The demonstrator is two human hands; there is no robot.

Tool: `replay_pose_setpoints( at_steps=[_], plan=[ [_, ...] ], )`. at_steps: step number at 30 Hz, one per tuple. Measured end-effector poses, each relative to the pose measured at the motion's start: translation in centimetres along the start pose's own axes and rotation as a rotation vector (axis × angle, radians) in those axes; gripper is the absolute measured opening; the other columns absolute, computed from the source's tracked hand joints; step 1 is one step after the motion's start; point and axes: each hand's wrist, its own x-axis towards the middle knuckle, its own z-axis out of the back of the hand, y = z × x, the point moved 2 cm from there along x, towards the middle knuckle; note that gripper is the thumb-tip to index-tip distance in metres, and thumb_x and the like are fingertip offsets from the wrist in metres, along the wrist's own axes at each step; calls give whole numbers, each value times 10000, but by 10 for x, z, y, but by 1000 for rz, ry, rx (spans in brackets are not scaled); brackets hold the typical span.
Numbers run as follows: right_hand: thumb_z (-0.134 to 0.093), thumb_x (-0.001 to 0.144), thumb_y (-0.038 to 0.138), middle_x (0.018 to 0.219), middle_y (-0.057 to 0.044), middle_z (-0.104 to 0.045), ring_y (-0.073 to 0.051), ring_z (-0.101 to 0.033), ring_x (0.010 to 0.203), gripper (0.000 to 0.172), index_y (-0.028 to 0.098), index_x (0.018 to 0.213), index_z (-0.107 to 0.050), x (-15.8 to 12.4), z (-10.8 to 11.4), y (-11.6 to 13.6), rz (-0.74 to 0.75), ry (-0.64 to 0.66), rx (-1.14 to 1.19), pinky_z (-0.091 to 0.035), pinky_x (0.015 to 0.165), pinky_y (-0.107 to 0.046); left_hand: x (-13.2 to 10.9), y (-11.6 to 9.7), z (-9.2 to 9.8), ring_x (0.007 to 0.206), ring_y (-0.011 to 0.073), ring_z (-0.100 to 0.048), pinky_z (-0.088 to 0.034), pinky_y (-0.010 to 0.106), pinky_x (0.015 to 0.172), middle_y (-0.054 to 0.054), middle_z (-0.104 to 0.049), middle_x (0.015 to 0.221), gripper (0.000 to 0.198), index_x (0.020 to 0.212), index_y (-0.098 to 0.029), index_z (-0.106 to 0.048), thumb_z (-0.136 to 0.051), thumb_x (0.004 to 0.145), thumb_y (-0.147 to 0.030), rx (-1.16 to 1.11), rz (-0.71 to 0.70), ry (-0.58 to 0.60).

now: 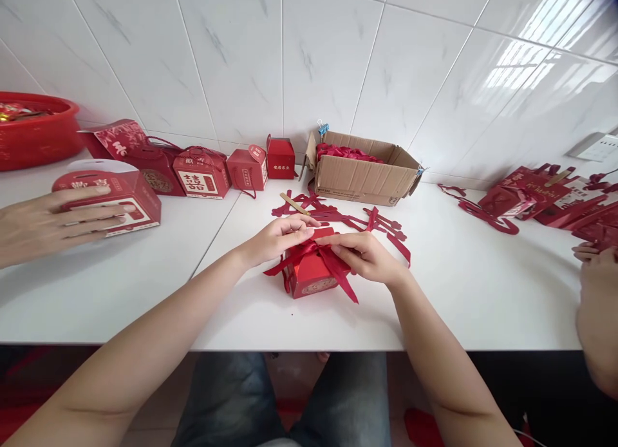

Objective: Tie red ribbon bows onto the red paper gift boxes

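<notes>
Well, at far left, a red basin [38, 138] pushed up to the tiled wall [328, 60], probably to free the front of the white table [458, 286] for handling. Next, a co-worker's hand [82, 215], laid flat with fingers spread across a printed carton [128, 192], likely to steady it. Behind and onward, in a line along the wall, a long red box [161, 160], a white-labelled box [201, 176], a small corded box [245, 170] and a cube-like box [280, 163], seemingly parked there to stay in sight but out of the way.

Then, at the middle, near the front edge of the table, the ribboned box [311, 276], placed presumably for an even reach from both sides. From its left, the left hand [277, 237], curved over the far part of the top, with thumb by the satin bow [333, 263] and fingers loosely stretched; cannot tell if pinching anything. From its right, the right hand [367, 254], with thumb and forefinger together on the bow, apparently pinching a loop to keep it from slipping.

Just behind, a loose heap of red straps [333, 213] and a gold strip [294, 204], close enough for easy picking. Farther back, a cardboard carton [360, 184] of bunched ribbon [345, 153], with blue clips [323, 130], perhaps to stiffen the corners. At far right, a cluster of red packages [512, 199] and, partly cut off, another person's hand [599, 257], too cropped to read for grip
</notes>
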Motion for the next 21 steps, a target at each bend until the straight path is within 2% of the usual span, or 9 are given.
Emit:
replay_pose_setpoints(
  at_steps=[4,7,9,13,16,21],
  plan=[
    [-368,918,79,909,-56,-677,-132,-588,734,468,236,1323,-542,-1,-3,5,61,50,-218,-490,650,-249,1,0,2,1130,267,-551,-421,412,1002,84,-608,1243,459,811,-180,-651,-512,833,-618,-113,27,7],
    [-361,894,49,837,-55,-633,-128,-537,657,480,230,1274,-592,-1,-5,10,61,74,-338,-459,584,-242,1,-2,4,1226,270,-497,-343,408,1090,87,-606,1242,413,881,-186,-676,-546,833,-576,-102,-11,-3],
    [-359,881,33,816,-58,-615,-128,-520,644,473,220,1212,-641,-1,-6,11,62,79,-355,-446,568,-242,1,-2,4,1248,275,-479,-321,419,1105,90,-588,1256,371,800,-179,-660,-564,838,-534,-68,-29,-2],
    [-345,863,4,822,-62,-609,-128,-531,672,474,202,1130,-683,-1,-6,9,84,54,-257,-455,589,-247,0,-1,4,1194,294,-507,-357,462,1056,112,-576,1231,370,621,-163,-534,-624,805,-471,10,-29,-20],
    [-342,854,-3,791,-45,-595,-119,-517,651,479,212,1100,-692,-1,-5,7,107,57,-203,-446,581,-239,0,0,4,1219,287,-485,-334,462,1071,106,-581,1211,338,629,-171,-516,-645,791,-439,62,-51,-45],
    [-339,857,2,747,-29,-569,-118,-481,621,472,215,1100,-683,-2,-4,10,108,101,-268,-400,552,-235,2,3,6,1257,287,-447,-290,467,1101,91,-551,1258,297,651,-181,-538,-656,778,-422,150,-69,-64]
  ],
)
